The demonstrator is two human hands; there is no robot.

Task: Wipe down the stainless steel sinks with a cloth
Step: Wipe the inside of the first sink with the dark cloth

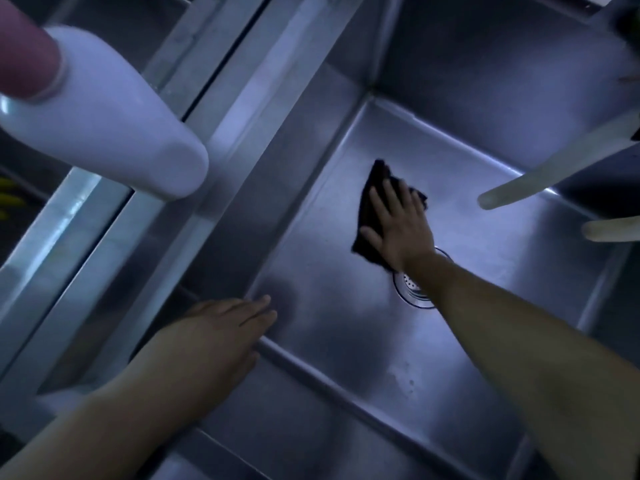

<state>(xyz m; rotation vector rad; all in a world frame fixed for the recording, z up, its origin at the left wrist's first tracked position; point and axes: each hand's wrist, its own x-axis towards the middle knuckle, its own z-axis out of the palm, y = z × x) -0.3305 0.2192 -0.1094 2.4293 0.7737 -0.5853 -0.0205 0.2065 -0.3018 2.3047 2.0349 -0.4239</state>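
On smooth steel sink (pixel 485 216) floor, flat-fingered right hand (pixel 401 226) atop crumpled dark cloth (pixel 372 202); left hand (pixel 228 317) seemingly spread.

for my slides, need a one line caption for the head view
Right hand presses a dark cloth flat on the sink floor beside the drain; left hand rests on the rim.

A deep stainless steel sink (pixel 346 341) with a flat, dully shining floor and straight walls is seen from above. A round perforated drain (pixel 414 289) is set in the floor, right of centre and partly hidden. A dark, crumpled cloth (pixel 370 209) is spread flat on the floor just to the far left of the drain, one corner pointing towards the far wall. A second sink (pixel 114 39) lies to the far left, past a steel divider.
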